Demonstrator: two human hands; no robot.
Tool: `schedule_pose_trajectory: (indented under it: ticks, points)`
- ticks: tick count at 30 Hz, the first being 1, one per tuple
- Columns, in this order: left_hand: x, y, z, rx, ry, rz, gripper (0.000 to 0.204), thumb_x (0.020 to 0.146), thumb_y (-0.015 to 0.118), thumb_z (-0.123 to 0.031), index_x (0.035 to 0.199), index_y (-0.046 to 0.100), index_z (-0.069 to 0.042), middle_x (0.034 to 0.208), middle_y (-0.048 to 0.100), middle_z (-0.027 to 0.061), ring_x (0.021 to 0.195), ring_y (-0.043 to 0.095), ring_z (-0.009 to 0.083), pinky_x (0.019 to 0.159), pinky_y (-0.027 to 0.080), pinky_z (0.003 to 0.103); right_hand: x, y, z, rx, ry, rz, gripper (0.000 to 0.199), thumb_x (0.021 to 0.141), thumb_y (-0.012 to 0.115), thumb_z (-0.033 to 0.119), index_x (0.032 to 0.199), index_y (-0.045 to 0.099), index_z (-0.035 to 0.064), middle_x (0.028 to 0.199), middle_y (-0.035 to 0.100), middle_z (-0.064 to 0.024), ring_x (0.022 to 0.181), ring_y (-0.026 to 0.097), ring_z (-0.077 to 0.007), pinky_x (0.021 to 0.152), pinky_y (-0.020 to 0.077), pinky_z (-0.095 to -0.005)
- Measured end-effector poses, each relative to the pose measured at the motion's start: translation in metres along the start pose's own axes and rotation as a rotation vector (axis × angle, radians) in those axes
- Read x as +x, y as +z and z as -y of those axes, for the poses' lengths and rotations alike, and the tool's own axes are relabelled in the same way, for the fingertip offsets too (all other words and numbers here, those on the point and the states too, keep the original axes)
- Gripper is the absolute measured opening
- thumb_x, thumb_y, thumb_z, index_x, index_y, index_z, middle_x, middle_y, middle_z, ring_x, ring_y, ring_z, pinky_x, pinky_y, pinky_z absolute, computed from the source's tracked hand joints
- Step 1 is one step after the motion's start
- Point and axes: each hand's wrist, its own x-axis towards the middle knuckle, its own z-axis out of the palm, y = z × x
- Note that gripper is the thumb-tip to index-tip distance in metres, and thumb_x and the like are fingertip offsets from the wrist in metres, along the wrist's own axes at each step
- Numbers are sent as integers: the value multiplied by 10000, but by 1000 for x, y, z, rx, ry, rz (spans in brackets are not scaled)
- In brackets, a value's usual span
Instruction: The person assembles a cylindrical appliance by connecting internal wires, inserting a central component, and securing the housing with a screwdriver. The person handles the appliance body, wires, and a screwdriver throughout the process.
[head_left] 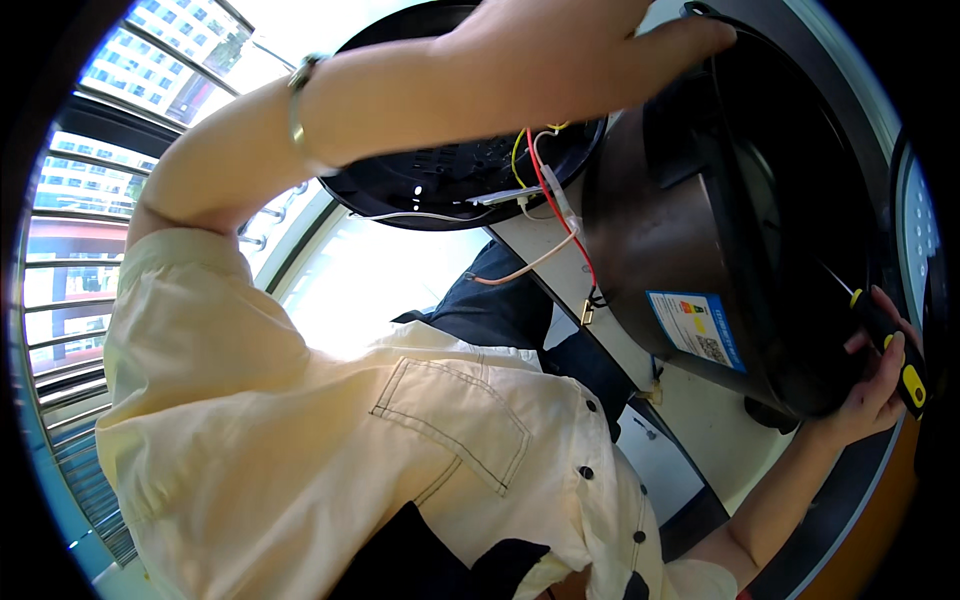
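A black appliance housing (650,240), round and glossy with a printed label (697,330) on its side, lies tipped over at the right. My left hand (575,55) reaches across the top with its thumb stretched to the housing's upper rim; its other fingers are cut off by the picture's edge. At the far right, my right hand (880,385) grips the black and yellow handle of a screwdriver (893,350). Its thin shaft points up and left into the dark side of the housing. The tip's contact is too dark to make out.
Beyond my left forearm lies a round black plastic part (400,180). Red, yellow and pale wires (560,215) run between it and the housing. A light-coloured tabletop (690,400) lies below the housing. Barred windows (80,260) stand at the left.
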Motion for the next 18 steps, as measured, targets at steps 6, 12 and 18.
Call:
schedule_pose_trajectory:
  ticks: [6, 12, 18]
  points:
    - [-72, 36, -11, 319, 684, -33, 187, 677, 610, -35, 841, 617, 55, 649, 478, 53, 537, 433, 133, 412, 288, 236, 1, 2, -10, 31, 14, -37, 264, 918, 446, 174, 1026, 549, -45, 1067, 581, -291, 604, 511, -106, 669, 442, -217]
    - [-90, 84, -11, 416, 302, 303, 351, 705, 594, -85, 1009, 575, 89, 655, 434, 22, 546, 481, 133, 392, 368, 231, 12, -10, -18, 55, 65, -134, 281, 889, 481, 219, 966, 559, -39, 1032, 611, -253, 544, 548, -108, 728, 493, -261]
    - [-111, 121, -11, 508, 12, 253, 424, 717, 550, -93, 1090, 535, 110, 829, 523, 121, 622, 552, 176, 504, 445, 235, 0, -7, -5, 58, 57, -145, 262, 894, 487, 204, 960, 560, -39, 1012, 618, -243, 520, 520, -95, 625, 459, -197]
